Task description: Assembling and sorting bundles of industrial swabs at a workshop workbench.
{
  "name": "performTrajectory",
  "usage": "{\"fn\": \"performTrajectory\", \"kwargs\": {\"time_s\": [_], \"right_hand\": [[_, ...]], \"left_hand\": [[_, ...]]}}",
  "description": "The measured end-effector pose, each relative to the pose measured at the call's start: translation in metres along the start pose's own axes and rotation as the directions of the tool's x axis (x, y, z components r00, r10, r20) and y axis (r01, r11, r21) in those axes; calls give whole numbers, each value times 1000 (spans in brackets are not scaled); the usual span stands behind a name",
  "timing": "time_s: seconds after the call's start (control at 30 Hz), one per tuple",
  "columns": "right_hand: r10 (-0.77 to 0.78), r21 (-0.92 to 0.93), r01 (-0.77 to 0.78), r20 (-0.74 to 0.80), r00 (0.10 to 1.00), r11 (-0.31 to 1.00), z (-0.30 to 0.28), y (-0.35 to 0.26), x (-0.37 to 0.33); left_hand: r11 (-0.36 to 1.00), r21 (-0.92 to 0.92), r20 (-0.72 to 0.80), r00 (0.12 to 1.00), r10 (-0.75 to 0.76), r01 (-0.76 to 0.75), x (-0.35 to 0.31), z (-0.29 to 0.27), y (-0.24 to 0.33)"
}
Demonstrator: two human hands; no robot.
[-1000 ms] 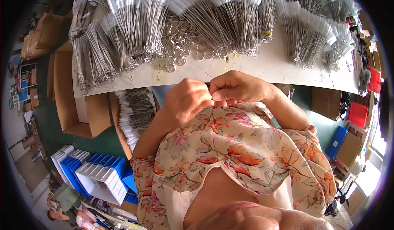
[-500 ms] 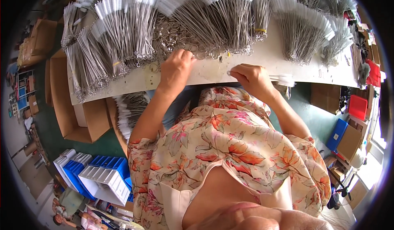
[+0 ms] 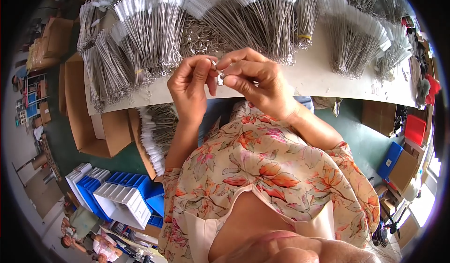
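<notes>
My left hand (image 3: 190, 87) is closed, pinching a metal ring (image 3: 213, 64) between thumb and fingertips just above the table's front edge. Against it, my right hand (image 3: 265, 82) is closed on small shiny wire loops (image 3: 220, 79), which look like the looped ends of brushes. Their stems and bristles are hidden by the hand. The ring and the loops are close together; whether they are linked I cannot tell. Beyond my hands lies a pile of loose metal rings (image 3: 199, 40). Bundles of wire brushes (image 3: 161, 33) with white bristles stand around it.
More brush bundles (image 3: 262, 23) cover the far side of the white table (image 3: 318, 82). Below the table at left are an open cardboard box (image 3: 101, 134) and further brushes (image 3: 157, 127). Blue and white plastic bins (image 3: 124, 202) stand at lower left. Red containers (image 3: 415, 124) are at right.
My hands have come together from apart, the left now with a ring from beside the pile. The right hand moved left; the white bristles behind it no longer show.
</notes>
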State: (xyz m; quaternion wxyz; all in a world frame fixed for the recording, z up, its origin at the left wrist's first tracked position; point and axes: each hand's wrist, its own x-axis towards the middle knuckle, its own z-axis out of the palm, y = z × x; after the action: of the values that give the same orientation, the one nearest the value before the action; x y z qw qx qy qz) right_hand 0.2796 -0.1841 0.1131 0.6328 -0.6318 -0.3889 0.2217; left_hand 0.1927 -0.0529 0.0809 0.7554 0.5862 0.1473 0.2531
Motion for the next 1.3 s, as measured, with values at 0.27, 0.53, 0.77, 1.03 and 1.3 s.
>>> {"fn": "performTrajectory", "kwargs": {"time_s": [0.27, 0.53, 0.77, 1.03, 1.3], "right_hand": [[-397, -380, 363, -14, 918, 851, 6, 7, -5], [-561, -527, 589, 234, 794, 613, -3, 2, 2], [14, 168, -29, 90, 996, 985, -16, -14, 14], [279, 425, -312, 140, 950, 850, -5, -10, 23], [325, 174, -374, 257, 910, 911, -18, -15, 22]], "left_hand": [[992, 43, 80, 990, 117, -121, -2, 2, 14], [968, 177, 308, 944, 120, -180, 2, -11, 46], [617, 496, 277, 784, 555, -612, 1, -10, 41], [641, 500, 286, 809, 513, -583, 9, -4, 39], [767, 374, 363, 843, 396, -521, 12, -15, 39]]}}
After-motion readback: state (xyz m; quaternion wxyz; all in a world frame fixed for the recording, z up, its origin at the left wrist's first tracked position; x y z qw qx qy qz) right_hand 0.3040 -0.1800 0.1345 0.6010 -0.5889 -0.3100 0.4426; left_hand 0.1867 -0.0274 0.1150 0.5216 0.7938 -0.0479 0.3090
